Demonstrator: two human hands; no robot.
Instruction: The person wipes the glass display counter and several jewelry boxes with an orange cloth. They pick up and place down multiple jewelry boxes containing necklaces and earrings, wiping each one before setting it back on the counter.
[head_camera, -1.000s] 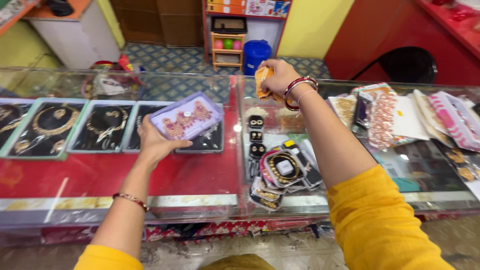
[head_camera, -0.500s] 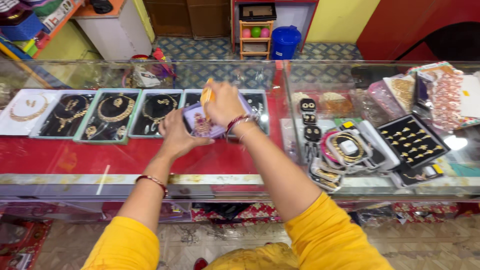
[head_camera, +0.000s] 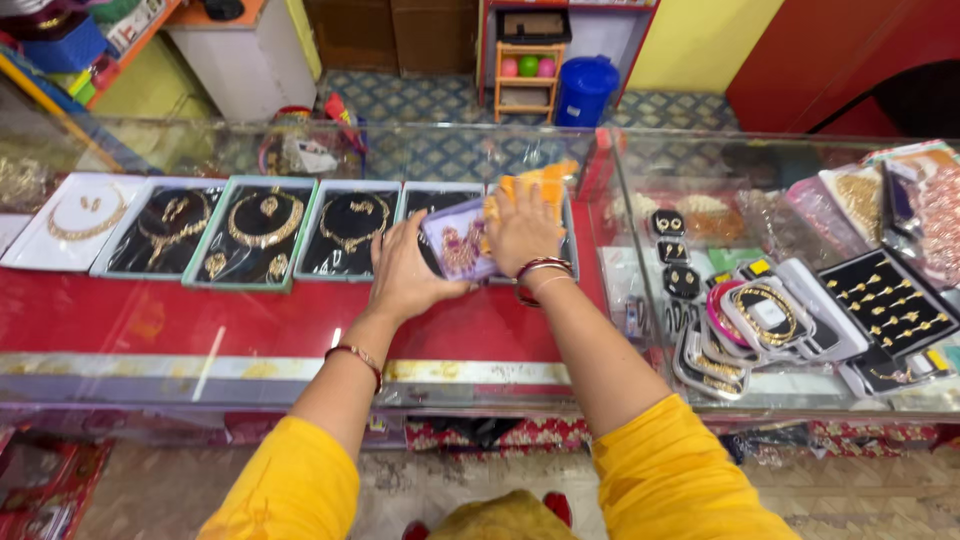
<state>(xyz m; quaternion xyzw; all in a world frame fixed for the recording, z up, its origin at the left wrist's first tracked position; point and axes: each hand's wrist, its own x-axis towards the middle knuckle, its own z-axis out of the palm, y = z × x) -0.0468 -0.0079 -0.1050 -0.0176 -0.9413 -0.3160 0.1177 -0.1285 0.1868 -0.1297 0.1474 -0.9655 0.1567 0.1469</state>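
A lavender jewellery box (head_camera: 452, 245) with a clear lid and gold-and-pink pieces inside is held above the glass counter (head_camera: 300, 320). My left hand (head_camera: 405, 270) grips its near left side. My right hand (head_camera: 522, 228) lies flat on top of the box, pressing an orange cloth (head_camera: 530, 186) against its lid. Bangles circle both wrists. The box's right part is hidden under my right hand.
A row of trays with gold necklace sets (head_camera: 262, 225) lies on the red counter at left. Bangle packs (head_camera: 760, 315), earring cards (head_camera: 672, 250) and a black ring tray (head_camera: 885, 300) crowd the right side. Behind the counter stand a blue bin (head_camera: 583, 88) and a small shelf (head_camera: 527, 60).
My right hand came from the far right with the orange cloth and settled on the box. My left hand lowered the box toward the counter. The view shifted left.
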